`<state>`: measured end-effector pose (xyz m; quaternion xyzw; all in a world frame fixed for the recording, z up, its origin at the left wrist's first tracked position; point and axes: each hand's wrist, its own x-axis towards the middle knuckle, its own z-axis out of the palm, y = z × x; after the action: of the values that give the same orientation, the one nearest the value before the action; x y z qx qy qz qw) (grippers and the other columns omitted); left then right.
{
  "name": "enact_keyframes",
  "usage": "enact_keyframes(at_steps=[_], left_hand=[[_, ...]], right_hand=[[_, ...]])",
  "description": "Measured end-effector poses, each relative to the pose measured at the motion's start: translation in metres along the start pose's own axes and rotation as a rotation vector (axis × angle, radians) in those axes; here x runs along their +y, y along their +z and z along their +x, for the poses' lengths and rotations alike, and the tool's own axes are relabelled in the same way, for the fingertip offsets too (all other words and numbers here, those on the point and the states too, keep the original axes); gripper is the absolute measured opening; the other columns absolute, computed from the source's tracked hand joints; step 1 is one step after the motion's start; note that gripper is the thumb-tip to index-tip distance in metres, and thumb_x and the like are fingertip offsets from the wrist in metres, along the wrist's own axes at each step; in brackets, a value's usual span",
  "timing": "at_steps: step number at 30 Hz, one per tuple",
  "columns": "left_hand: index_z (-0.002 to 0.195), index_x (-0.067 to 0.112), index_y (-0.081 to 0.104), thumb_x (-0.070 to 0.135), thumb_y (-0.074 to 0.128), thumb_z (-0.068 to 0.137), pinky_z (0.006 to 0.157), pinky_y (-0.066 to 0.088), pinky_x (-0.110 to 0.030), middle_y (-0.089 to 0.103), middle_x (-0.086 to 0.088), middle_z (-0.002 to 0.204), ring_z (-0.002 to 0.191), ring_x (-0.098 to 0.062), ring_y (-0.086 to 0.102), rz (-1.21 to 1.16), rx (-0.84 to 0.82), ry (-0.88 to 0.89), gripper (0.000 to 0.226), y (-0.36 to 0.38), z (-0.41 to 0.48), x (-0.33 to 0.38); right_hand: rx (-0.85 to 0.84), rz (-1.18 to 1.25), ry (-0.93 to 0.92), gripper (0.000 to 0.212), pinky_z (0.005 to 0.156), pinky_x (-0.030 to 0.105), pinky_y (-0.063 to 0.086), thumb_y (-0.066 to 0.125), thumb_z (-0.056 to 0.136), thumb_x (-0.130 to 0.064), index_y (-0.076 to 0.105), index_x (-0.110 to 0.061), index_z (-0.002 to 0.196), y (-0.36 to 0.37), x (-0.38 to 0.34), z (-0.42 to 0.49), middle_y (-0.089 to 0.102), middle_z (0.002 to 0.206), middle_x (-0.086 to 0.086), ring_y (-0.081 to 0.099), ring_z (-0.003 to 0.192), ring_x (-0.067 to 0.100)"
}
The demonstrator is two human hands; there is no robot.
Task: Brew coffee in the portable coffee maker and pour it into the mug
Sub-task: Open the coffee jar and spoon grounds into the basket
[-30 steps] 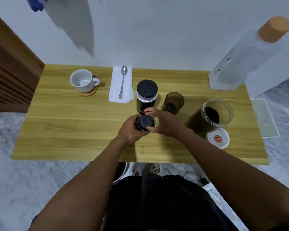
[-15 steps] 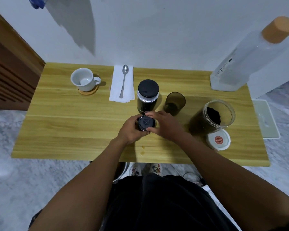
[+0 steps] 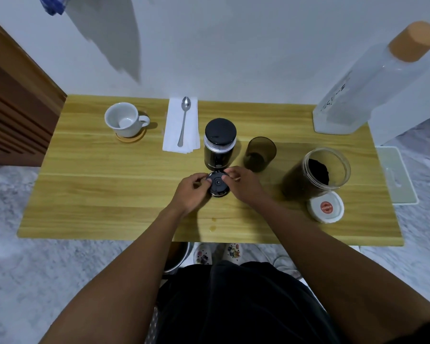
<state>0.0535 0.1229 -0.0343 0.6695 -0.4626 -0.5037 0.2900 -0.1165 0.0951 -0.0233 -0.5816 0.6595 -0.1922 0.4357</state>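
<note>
Just before the coffee maker [image 3: 220,147] | grips black cap [image 3: 217,185] in curled left hand [image 3: 190,193] | pinches its rim with right hand [image 3: 245,186]

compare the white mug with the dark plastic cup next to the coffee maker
The white mug is opaque and has a handle; the dark cup is see-through and has none. The mug stands on a round wooden coaster; the cup stands straight on the table. Both are upright, open-topped and untouched.
</note>
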Motion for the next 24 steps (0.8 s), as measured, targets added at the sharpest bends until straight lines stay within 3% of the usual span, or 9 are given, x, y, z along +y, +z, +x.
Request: enact_keyframes(at_steps=[5,21,24], left_hand=[[0.097,0.012,0.071,0.015,0.066,0.097,0.06,0.045,-0.003,0.067,0.008,0.083,0.074,-0.003,0.062,-0.079,0.058,-0.078,0.006,0.004,0.006,0.001],[0.11,0.006,0.067,0.015,0.064,0.098,0.053,0.039,0.001,0.06,0.005,0.088,0.072,-0.003,0.054,0.042,0.024,-0.133,0.015,0.004,0.014,0.01],[0.111,0.004,0.066,0.015,0.06,0.1,0.057,0.039,-0.001,0.063,-0.001,0.095,0.074,-0.008,0.057,0.108,0.025,-0.068,0.016,0.005,0.008,0.013]], right_hand=[[0.013,0.097,0.06,0.022,0.058,0.001,0.039,0.07,0.091,-0.021,0.068,-0.011,0.109,0.004,0.004,0.004,0.056,0.081,-0.016,0.054,0.073,-0.005],[-0.031,0.076,0.036,0.022,0.054,-0.002,0.035,0.07,0.091,-0.014,0.068,0.0,0.108,0.003,0.007,0.011,0.056,0.075,-0.017,0.052,0.064,-0.013],[-0.026,0.035,0.014,0.026,0.056,0.0,0.037,0.07,0.091,-0.018,0.069,-0.002,0.112,0.003,0.004,0.009,0.07,0.092,-0.001,0.055,0.071,-0.004]])
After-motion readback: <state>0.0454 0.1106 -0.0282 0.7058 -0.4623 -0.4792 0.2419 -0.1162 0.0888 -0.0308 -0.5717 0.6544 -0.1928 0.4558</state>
